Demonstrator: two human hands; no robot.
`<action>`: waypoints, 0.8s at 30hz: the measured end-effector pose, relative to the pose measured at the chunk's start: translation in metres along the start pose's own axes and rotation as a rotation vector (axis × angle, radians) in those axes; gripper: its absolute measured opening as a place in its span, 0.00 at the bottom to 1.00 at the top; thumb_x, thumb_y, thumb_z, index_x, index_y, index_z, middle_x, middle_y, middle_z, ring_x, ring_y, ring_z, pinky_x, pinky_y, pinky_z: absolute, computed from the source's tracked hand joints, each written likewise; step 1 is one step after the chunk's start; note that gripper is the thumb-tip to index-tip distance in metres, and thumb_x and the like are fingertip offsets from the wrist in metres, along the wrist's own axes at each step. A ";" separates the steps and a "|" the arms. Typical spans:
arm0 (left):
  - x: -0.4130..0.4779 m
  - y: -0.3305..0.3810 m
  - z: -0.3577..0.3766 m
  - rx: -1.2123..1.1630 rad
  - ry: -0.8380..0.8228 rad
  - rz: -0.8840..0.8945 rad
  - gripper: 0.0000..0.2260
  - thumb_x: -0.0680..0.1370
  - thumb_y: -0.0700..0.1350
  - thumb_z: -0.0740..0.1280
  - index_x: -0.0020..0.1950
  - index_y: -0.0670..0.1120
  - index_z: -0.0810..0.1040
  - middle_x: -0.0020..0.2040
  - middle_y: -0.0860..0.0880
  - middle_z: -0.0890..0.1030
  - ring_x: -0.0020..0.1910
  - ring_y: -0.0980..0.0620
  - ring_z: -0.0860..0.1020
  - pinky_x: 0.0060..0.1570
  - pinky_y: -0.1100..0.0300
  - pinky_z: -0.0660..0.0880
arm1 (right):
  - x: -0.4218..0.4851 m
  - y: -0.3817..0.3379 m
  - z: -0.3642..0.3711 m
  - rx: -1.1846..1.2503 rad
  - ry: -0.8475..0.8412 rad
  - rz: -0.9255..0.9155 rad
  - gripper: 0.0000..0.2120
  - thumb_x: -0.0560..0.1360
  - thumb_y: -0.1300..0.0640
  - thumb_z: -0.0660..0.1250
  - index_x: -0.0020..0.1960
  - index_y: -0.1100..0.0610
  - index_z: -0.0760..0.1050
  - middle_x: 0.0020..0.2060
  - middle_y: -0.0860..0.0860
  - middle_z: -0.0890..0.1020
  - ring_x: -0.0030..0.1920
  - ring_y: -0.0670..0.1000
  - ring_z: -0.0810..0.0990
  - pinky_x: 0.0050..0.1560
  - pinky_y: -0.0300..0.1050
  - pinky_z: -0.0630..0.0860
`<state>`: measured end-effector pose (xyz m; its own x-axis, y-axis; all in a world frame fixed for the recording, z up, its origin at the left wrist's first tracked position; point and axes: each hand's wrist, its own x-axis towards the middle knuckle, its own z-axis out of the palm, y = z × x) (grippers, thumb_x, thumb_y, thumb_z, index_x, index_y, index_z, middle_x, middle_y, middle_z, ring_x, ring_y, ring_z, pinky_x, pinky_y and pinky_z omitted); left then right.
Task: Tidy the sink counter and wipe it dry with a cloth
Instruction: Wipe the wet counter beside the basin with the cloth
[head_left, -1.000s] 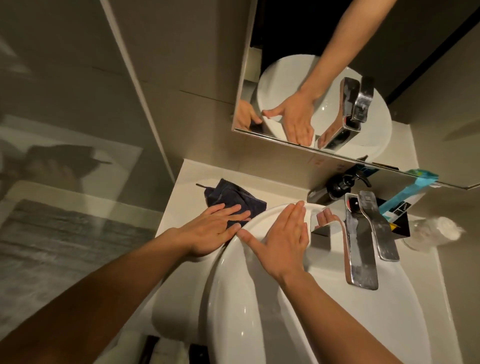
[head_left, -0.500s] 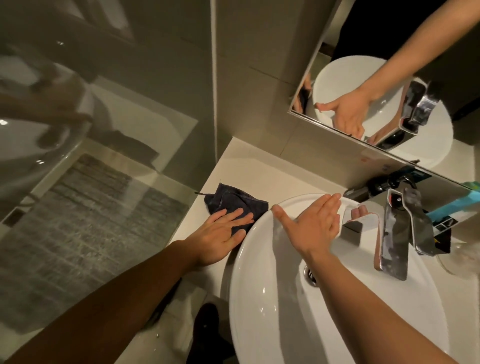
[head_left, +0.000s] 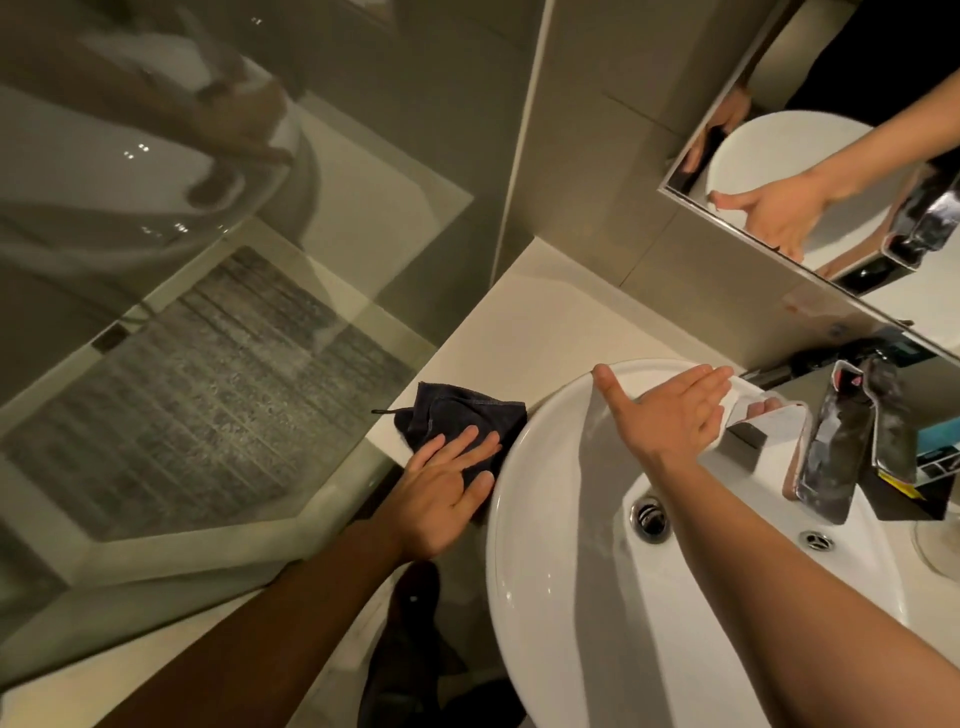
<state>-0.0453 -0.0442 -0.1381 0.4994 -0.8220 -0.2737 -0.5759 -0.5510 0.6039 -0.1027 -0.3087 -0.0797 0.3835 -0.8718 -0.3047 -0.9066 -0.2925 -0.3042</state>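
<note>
Two hands are flat and open. The left hand (head_left: 444, 493) presses spread fingers on the dark cloth (head_left: 457, 421), which lies on the counter (head_left: 524, 312) against the basin (head_left: 524, 519). The right hand (head_left: 670, 410) rests on the basin's far rim, gripping nothing, near the tap (head_left: 831, 452).

No word, number or brand can be read anywhere in this view. At about three o'clock, behind the chrome tap (head_left: 852, 441), a teal package (head_left: 937, 442) and a black box (head_left: 906, 493) with a small yellow patch stand on the worktop (head_left: 524, 322); both seem to carry print, but it is too blurred and too small to make out. The dark cloth (head_left: 457, 426) at nine o'clock of the basin (head_left: 550, 571) shows no legible label.
</note>
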 end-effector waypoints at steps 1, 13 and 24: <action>-0.007 0.001 0.004 -0.002 0.008 -0.019 0.39 0.83 0.62 0.39 0.46 0.45 0.87 0.80 0.64 0.56 0.79 0.67 0.43 0.79 0.55 0.41 | 0.000 0.000 0.000 0.006 -0.001 0.001 0.68 0.64 0.17 0.54 0.80 0.67 0.36 0.81 0.62 0.36 0.81 0.58 0.36 0.79 0.55 0.37; -0.105 0.060 0.025 -1.436 0.072 -0.764 0.42 0.71 0.77 0.58 0.76 0.51 0.72 0.72 0.47 0.77 0.72 0.46 0.73 0.76 0.45 0.64 | -0.049 0.048 -0.029 0.064 -0.238 -0.355 0.43 0.79 0.32 0.55 0.81 0.63 0.53 0.82 0.60 0.46 0.82 0.57 0.43 0.80 0.61 0.46; -0.177 0.135 -0.058 -2.065 -0.012 -0.384 0.31 0.84 0.63 0.50 0.77 0.43 0.69 0.77 0.39 0.70 0.77 0.40 0.68 0.79 0.42 0.56 | -0.231 0.074 -0.072 0.827 -0.814 -0.294 0.29 0.76 0.28 0.57 0.65 0.45 0.79 0.67 0.44 0.80 0.70 0.44 0.75 0.76 0.50 0.64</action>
<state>-0.1734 0.0351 0.0354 0.3819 -0.7379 -0.5565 0.9221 0.2634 0.2836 -0.2711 -0.1571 0.0327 0.8263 -0.2224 -0.5175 -0.4920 0.1623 -0.8553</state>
